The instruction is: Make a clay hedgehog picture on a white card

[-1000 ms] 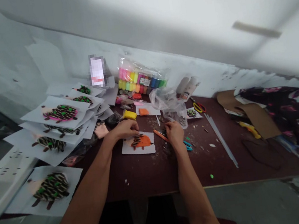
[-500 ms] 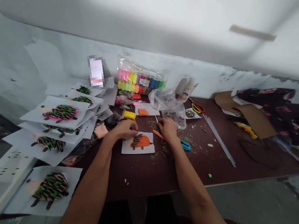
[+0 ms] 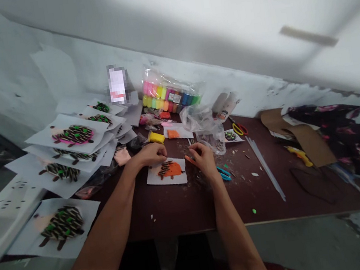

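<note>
The orange hedgehog (image 3: 173, 169) lies just on the near side of the curled fingers of the left hand (image 3: 154, 153), left of the right hand's (image 3: 204, 160) bent fingers (whether either grips anything, I cannot tell).

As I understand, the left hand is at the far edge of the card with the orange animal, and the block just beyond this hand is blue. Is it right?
Not quite: the block is yellow, not blue, as the head view shows. It does lie just beyond the left hand, which is at the far edge of the card with the orange animal.
</note>
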A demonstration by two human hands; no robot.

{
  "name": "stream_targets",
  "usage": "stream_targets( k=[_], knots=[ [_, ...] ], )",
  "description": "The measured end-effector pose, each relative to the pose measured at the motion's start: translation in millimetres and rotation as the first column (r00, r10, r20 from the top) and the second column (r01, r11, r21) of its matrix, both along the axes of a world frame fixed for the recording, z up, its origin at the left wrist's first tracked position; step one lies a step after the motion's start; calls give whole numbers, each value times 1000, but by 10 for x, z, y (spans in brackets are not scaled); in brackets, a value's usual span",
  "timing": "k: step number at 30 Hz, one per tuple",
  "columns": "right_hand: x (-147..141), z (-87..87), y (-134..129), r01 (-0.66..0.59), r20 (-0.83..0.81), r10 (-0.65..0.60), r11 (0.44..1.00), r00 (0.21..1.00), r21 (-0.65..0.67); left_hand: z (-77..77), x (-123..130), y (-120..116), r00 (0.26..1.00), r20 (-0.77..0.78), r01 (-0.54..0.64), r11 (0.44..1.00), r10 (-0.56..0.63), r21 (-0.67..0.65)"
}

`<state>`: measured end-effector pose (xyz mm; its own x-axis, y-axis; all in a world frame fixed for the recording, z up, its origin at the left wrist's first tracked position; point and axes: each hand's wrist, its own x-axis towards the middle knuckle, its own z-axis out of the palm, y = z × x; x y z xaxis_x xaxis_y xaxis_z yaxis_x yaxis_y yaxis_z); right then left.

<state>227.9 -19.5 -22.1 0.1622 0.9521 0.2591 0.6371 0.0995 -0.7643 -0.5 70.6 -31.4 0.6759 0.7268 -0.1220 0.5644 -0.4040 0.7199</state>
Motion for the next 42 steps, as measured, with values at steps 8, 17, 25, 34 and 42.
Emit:
stream_targets(
  k=[8, 17, 25, 34, 42],
  knots=[
    [-270, -2, -194, -242, 29, 242, 970, 970, 7, -15, 4, 17, 1000, -7, 11, 1000, -11, 18],
    [-312, -58, -186, -300, 156, 300, 954, 941, -23, -33, -1, -1, 1000, 26, -3, 1000, 3, 6],
    [-314, -102, -181, -367, 205, 365, 930, 908, -30, -7, 0, -8, 1000, -5, 11, 1000, -11, 11],
    [-329, -155, -165, -377, 263, 366, 926, 893, -11, -10, 1, -1, 1000, -20, 8, 1000, -7, 23],
    [-356, -129, -165, -375, 336, 367, 926, 867, -42, -18, 3, 0, 1000, -12, 8, 999, -8, 34]
  ],
)
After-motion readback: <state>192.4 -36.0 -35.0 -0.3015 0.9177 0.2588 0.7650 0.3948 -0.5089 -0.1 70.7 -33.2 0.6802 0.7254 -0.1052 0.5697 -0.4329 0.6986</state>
